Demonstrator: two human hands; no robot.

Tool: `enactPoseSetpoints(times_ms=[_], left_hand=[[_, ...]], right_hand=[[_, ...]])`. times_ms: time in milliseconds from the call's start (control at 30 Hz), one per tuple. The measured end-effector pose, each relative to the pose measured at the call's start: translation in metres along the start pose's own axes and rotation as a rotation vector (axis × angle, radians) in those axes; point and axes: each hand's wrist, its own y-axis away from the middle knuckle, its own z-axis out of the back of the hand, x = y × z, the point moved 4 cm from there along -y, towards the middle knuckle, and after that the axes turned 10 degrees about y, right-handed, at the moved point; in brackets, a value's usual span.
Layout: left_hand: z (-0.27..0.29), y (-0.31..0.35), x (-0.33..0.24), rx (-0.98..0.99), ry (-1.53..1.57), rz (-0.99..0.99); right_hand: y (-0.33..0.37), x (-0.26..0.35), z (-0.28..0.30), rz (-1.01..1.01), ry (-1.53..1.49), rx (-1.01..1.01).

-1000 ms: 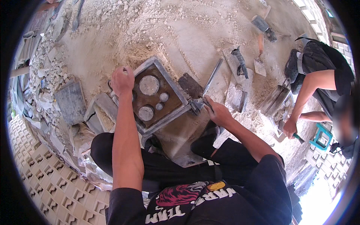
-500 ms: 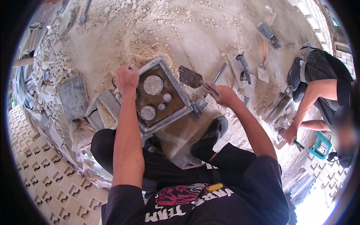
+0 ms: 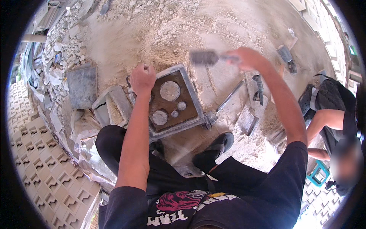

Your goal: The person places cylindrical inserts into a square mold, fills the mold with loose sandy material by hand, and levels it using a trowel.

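My right hand (image 3: pixel 248 60), smeared by motion, grips the handle of a trowel (image 3: pixel 204 57) and holds it above the sandy ground, beyond the far right side of a square frame. The frame (image 3: pixel 189 84) has grey walls and is filled with brown packed sand (image 3: pixel 187 115). Several round grey discs of different sizes lie in the sand, the largest disc (image 3: pixel 169 91) toward the far side. My left hand (image 3: pixel 143 79) is a closed fist at the frame's far left corner. Whatever it holds, if anything, is hidden.
Right of the frame lie a metal bar (image 3: pixel 230 95) and a dark tool (image 3: pixel 258 89). A grey board (image 3: pixel 82 87), broken blocks (image 3: pixel 119 100) and rubble (image 3: pixel 68 51) are at the left. At far right another person (image 3: pixel 329 103) bends near a turquoise stool (image 3: pixel 318 173).
My right hand has swung the trowel up and away from the frame's right side. My left fist stays by the frame's corner. The whole view has shifted somewhat.
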Motion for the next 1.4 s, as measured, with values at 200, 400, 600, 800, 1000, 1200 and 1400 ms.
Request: enactPoseSetpoints(times_ms=[200, 400, 600, 800, 1000, 1200, 1400], left_hand=[[0.004, 0.004, 0.006, -0.088, 0.002, -0.082], [0.008, -0.006, 0.028, -0.485, 0.301, 0.046], [0.014, -0.001, 0.021, -0.470, 0.304, 0.243], [0.011, -0.006, 0.016, -0.418, 0.132, 0.181], [0.009, -0.007, 0.018, -0.328, 0.075, 0.215], [0.005, -0.010, 0.017, -0.328, 0.069, 0.186], [0.007, -0.009, 0.017, -0.317, 0.048, 0.181]], right_hand=[[-0.012, -0.022, 0.057, -0.301, 0.071, -0.100], [-0.098, 0.054, 0.005, -0.129, -0.084, -0.280], [-0.161, 0.146, 0.020, 0.280, -0.110, 0.208], [-0.158, 0.128, -0.019, 0.386, 0.066, 0.149], [-0.141, 0.103, -0.012, 0.297, -0.053, 0.010], [-0.129, 0.095, -0.026, 0.400, -0.068, 0.126], [-0.097, 0.083, -0.032, 0.074, -0.062, -0.122]])
